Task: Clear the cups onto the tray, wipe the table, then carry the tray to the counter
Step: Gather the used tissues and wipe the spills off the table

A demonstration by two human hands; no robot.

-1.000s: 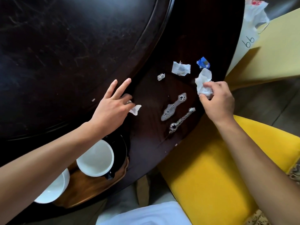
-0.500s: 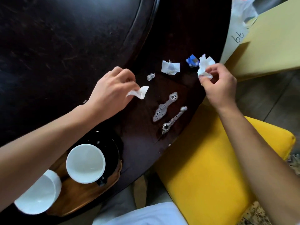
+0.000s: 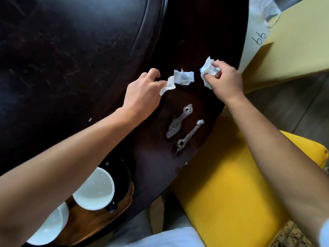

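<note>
I had both hands out over the dark wooden surface. My left hand pinched a small torn scrap of white paper between thumb and curled fingers, the scrap hanging off toward a flat crumpled wrapper that lay on the surface just beside it. My right hand was clenched round a wad of white tissue, which bulged out past the thumb; a sliver of something blue showed at the wad's left edge, too hidden for me to tell what it was.

Nearer me than the hands, between my forearms, two elongated foamy puddles lay side by side on the surface, unwiped, well apart from either hand.

Down at the lower left, partly under my left forearm, a brown wooden tray sat at the surface's near edge. On it one white cup stood on a black saucer, and a second white cup stood just beside it, cut off by my arm.

A yellow chair seat was tucked under the edge on my right, and a white sheet with handwritten digits lay past the far right rim.
</note>
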